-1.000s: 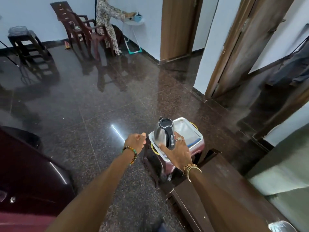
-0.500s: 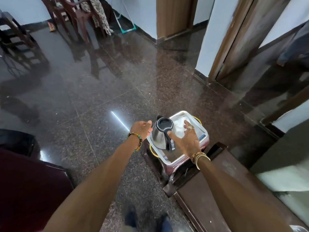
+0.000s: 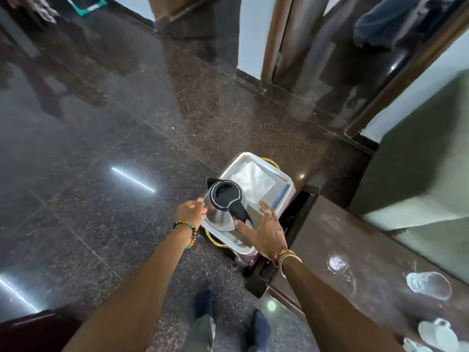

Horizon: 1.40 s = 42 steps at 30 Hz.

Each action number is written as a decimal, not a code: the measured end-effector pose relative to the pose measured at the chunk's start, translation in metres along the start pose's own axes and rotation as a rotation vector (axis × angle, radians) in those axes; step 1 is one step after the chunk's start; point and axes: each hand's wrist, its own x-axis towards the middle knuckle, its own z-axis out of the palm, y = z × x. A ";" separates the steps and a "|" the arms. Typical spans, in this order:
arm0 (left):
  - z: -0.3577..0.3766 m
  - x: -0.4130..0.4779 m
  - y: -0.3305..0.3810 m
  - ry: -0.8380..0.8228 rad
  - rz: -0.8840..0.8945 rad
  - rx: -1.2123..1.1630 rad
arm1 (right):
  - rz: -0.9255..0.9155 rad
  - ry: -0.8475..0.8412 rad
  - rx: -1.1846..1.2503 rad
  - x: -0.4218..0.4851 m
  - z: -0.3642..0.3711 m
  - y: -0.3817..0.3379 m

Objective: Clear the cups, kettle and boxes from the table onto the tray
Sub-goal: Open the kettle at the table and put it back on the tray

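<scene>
The left arm reaches straight forward, a bead bracelet at its wrist. The left hand [image 3: 191, 212] is curled against the left side of the kettle [image 3: 220, 209], by the tray's near-left rim; whether it grips anything I cannot tell. The kettle stands upright in the tray [image 3: 256, 158], beside a white cloth [image 3: 253, 180]. The right hand [image 3: 265, 231] is spread over the tray, its thumb touching the kettle's black handle. The table [image 3: 330, 232] lies just right, with blurred pale cups [image 3: 436, 336] at its near end.
</scene>
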 end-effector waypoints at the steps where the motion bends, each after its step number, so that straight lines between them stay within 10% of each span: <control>1: -0.003 0.007 0.000 0.020 0.015 -0.007 | 0.018 0.013 0.001 0.003 0.005 -0.003; 12: -0.004 0.049 0.018 0.017 0.158 0.293 | 0.088 0.129 0.006 0.012 0.035 -0.021; 42: 0.041 0.106 -0.030 -0.126 0.060 -0.333 | 0.074 0.257 0.375 0.033 0.065 0.005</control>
